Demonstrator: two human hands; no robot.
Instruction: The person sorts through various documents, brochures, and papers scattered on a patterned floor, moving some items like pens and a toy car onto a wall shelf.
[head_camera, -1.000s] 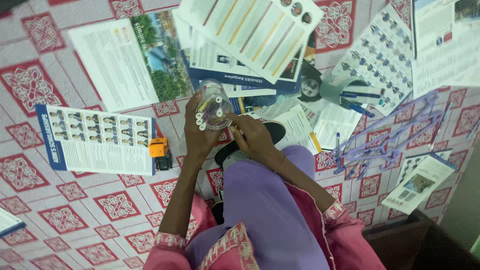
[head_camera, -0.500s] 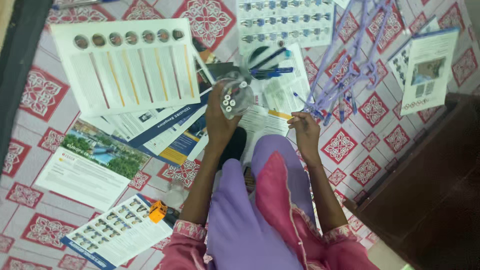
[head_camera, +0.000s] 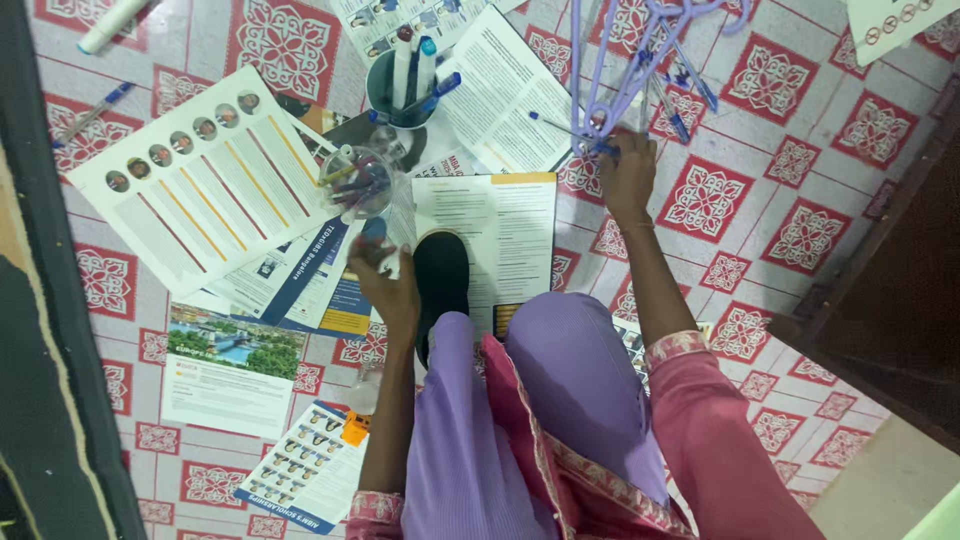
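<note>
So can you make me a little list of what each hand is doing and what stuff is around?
left hand: open, palm up, just below the clear jar, apart from it
clear jar: holds pens and markers, sits on the papers
right hand: reaching out to a blue pen by the purple hangers; grip unclear
grey cup: holds markers and blue pens
papers: leaflets spread on the floor
floor cloth: red and white pattern
small toy: orange, on a leaflet near the left arm

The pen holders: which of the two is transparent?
The clear jar above the left hand. The other, a teal cup further up, is opaque.
</note>
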